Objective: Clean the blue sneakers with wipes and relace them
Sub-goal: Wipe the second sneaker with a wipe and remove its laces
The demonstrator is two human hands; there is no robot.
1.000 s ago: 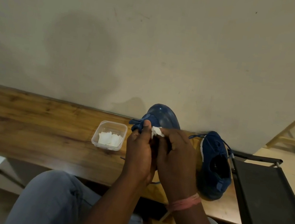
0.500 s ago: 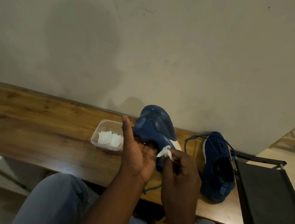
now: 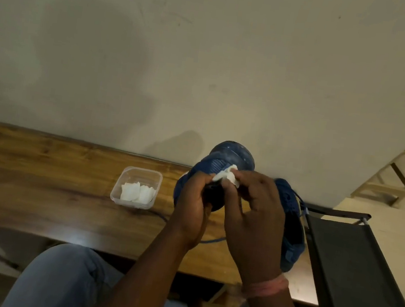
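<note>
Item 1: blue sneaker, raised off the wooden surface, toe pointing up toward the wall. The left hand grips it from the left side, fingers curled round the upper near the opening.

Item 2: white wipe, crumpled, pinched in the fingers of the right hand and pressed against the held sneaker just below the toe cap. A pink band circles the right wrist.

Item 3: second blue sneaker, lying on the surface at its right end, just behind the right hand and largely hidden by it; opening faces up.

Item 4: blue lace, a loose length trailing on the surface beneath the two hands. Which sneaker it belongs to cannot be told.

Item 5: clear plastic container, square, lidless, standing on the surface left of the held sneaker, apart from it. Folded white wipes lie in its bottom.

Item 6: black chair, set right of the surface, metal frame showing at its top edge.

Item 7: the person's knees in light blue jeans, below the near edge of the surface.
</note>
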